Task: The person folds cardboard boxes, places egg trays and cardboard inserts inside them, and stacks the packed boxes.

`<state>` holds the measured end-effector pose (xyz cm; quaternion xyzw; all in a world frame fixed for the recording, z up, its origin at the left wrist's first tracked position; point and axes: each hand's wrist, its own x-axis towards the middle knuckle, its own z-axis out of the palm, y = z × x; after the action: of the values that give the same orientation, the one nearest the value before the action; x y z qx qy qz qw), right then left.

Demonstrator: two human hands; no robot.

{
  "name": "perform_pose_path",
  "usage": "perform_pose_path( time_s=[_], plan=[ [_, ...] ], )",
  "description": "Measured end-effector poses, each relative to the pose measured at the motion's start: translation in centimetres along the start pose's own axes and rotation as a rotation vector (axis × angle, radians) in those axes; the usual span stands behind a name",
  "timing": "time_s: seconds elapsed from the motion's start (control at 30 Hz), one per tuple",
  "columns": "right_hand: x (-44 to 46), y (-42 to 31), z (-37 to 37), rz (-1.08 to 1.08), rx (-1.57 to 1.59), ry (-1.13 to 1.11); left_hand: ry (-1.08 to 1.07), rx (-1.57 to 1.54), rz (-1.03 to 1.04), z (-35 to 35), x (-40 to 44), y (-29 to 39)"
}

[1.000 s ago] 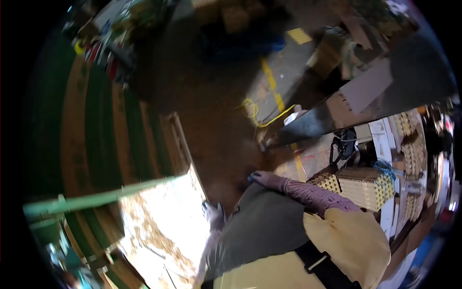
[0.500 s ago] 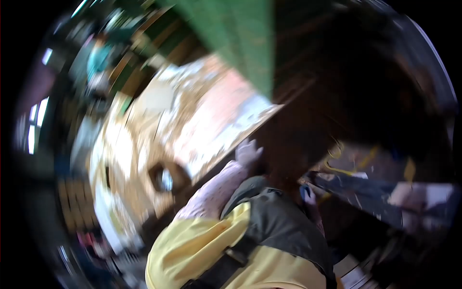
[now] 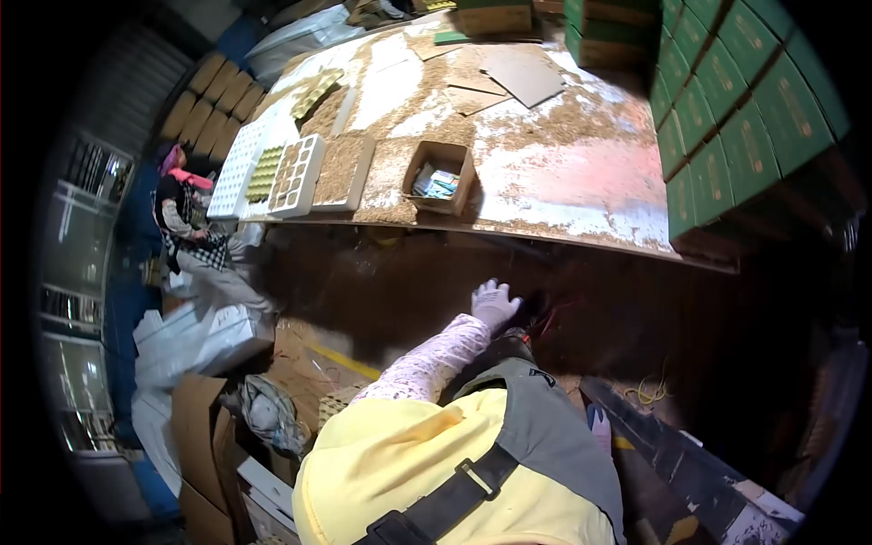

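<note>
My left hand [image 3: 494, 305], in a pale glove below a patterned sleeve, hangs in front of my body with its fingers spread and nothing in them. It is below the near edge of the large work table [image 3: 581, 173]. On my right side, my right hand [image 3: 599, 425] shows only in part beside the grey apron [image 3: 554, 427]; its gloved fingers are mostly hidden by my body. Neither hand touches the table. A small open cardboard box [image 3: 440, 178] with packets inside stands at the table's near edge.
Green cartons [image 3: 727, 118] are stacked at the right. White foam trays [image 3: 298, 176] and loose cardboard sheets [image 3: 522, 74] lie on the table. A seated person [image 3: 186, 204] is at the left, near white sacks [image 3: 200, 336]. A dark beam [image 3: 672, 454] lies at lower right.
The view has swung round from the floor aisle to the table with foam trays and green cartons. My left hand has stayed in front of my body, off the table.
</note>
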<state>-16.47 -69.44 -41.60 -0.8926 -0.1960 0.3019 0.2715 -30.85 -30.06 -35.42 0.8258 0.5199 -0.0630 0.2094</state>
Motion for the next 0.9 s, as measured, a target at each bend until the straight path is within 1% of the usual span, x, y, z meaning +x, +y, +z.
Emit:
perform_pose_path(
  time_s=[0.03,0.1,0.13,0.17,0.23,0.27,0.3,0.37,0.43,0.5,0.6,0.7,0.77,0.83,0.9],
  plan=[
    [1.0,-0.6,-0.2,-0.053,-0.051,0.008,0.031,-0.036,-0.065,-0.8,0.5,-1.2],
    [3.2,-2.1,-0.8,-0.158,-0.025,0.039,0.131,-0.064,-0.168,-2.5,1.7,-3.2],
    [4.5,-3.7,-1.7,-0.272,0.171,0.027,0.230,-0.053,-0.182,-3.5,2.5,-4.0],
    [5.6,-5.3,-2.4,-0.276,0.166,0.042,0.362,0.001,-0.182,-4.4,3.3,-4.6],
    [5.6,-10.7,-4.9,-0.276,0.153,0.076,0.545,0.025,-0.224,-7.5,5.4,-5.3],
    [6.5,-11.3,-5.0,-0.275,0.197,0.083,0.653,-0.007,-0.250,-8.9,6.6,-5.5],
    [7.1,-12.4,-5.3,-0.280,0.170,0.075,0.721,0.027,-0.279,-10.7,7.6,-5.4],
    [8.0,-14.9,-5.8,-0.284,0.117,0.053,0.677,0.024,-0.351,-13.1,10.2,-5.8],
    [9.6,-15.3,-4.8,-0.250,0.039,0.012,0.639,0.077,-0.301,-15.0,12.3,-5.8],
    [10.7,-16.8,-4.1,-0.143,-0.034,-0.076,0.559,0.092,-0.279,-15.7,14.3,-6.0],
    [11.3,-22.1,-4.7,-0.040,-0.068,-0.163,0.610,0.067,-0.264,-15.0,17.1,-6.6],
    [14.7,-23.7,-3.8,-0.165,-0.043,-0.249,0.602,0.017,-0.250,-16.2,18.8,-5.9],
    [16.0,-25.8,-3.8,-0.271,-0.032,-0.228,0.622,0.104,-0.235,-16.3,20.1,-6.2],
    [18.4,-27.9,-3.4,-0.420,-0.083,-0.222,0.603,0.061,-0.231,-17.0,21.3,-5.8],
    [19.9,-31.6,-3.1,-0.698,-0.210,-0.131,0.593,0.021,-0.224,-17.9,21.3,-5.1]
  ],
)
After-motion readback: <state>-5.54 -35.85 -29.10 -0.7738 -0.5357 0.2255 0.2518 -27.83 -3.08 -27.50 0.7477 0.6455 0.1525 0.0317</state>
